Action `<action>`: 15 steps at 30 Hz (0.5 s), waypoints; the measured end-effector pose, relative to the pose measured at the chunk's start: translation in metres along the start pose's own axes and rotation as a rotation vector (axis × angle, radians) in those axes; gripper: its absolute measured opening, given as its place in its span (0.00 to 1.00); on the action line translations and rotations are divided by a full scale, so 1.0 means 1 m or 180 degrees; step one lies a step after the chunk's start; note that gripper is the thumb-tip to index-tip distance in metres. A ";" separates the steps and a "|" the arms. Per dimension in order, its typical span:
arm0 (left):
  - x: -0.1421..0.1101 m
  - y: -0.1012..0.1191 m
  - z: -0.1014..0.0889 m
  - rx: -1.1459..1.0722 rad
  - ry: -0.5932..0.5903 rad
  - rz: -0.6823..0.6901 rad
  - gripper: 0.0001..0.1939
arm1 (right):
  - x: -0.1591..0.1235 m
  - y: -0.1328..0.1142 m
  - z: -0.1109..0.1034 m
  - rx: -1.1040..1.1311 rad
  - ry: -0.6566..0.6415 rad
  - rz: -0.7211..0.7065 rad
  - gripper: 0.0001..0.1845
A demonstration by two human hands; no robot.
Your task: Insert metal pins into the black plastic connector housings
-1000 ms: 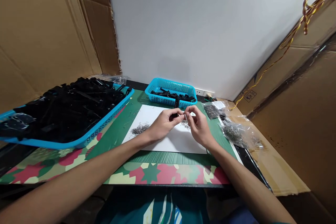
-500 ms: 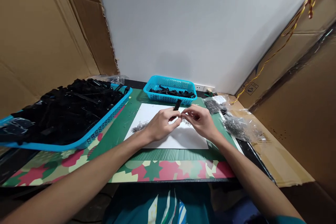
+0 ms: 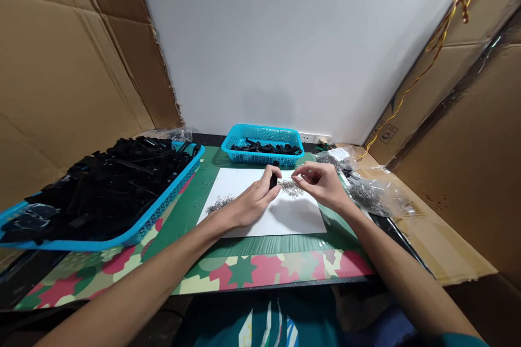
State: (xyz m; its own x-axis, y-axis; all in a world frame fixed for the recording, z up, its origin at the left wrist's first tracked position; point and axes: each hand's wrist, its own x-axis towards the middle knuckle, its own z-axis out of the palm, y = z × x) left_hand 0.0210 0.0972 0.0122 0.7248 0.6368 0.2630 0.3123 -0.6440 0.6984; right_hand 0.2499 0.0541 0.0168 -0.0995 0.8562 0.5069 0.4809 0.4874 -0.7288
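My left hand [image 3: 257, 198] is closed around a small black plastic part [image 3: 274, 180], whose exact kind I cannot make out. A short way to the right, my right hand [image 3: 319, 181] has its thumb and forefinger pinched together; anything between the tips is too small to name. Both hands hover over a white sheet [image 3: 280, 221]. Between them lies a pile of tiny metal pieces [image 3: 291, 188], like small springs or clips. A second, darker pile of tiny metal pieces [image 3: 220, 204] rests by my left wrist.
A large blue basket [image 3: 140, 227] heaped with black parts stands at the left. Behind the sheet sits a smaller blue basket [image 3: 264, 159] with black parts. Clear bags of small metal pieces [image 3: 368, 195] lie at the right. Cardboard walls [image 3: 456, 146] flank the table.
My hands have moved apart, the right drawing away to the right. The black part now points less upward and sits lower in my left hand. The view has shifted slightly.
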 end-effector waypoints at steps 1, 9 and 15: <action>-0.001 -0.002 0.001 -0.0007 0.0007 -0.0068 0.21 | 0.000 0.001 -0.002 -0.0006 0.0042 0.0065 0.13; 0.001 -0.020 -0.002 0.0116 0.0065 -0.0213 0.16 | 0.004 0.016 -0.002 0.0038 0.0261 0.0471 0.11; 0.001 -0.015 -0.005 0.0624 0.0064 0.0104 0.13 | 0.007 0.035 -0.006 -0.0152 -0.0218 0.1019 0.10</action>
State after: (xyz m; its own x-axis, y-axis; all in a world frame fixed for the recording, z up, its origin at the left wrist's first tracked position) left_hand 0.0142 0.1095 0.0057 0.7247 0.6213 0.2980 0.4038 -0.7333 0.5470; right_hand 0.2708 0.0758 -0.0025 0.0058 0.9750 0.2221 0.5375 0.1843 -0.8229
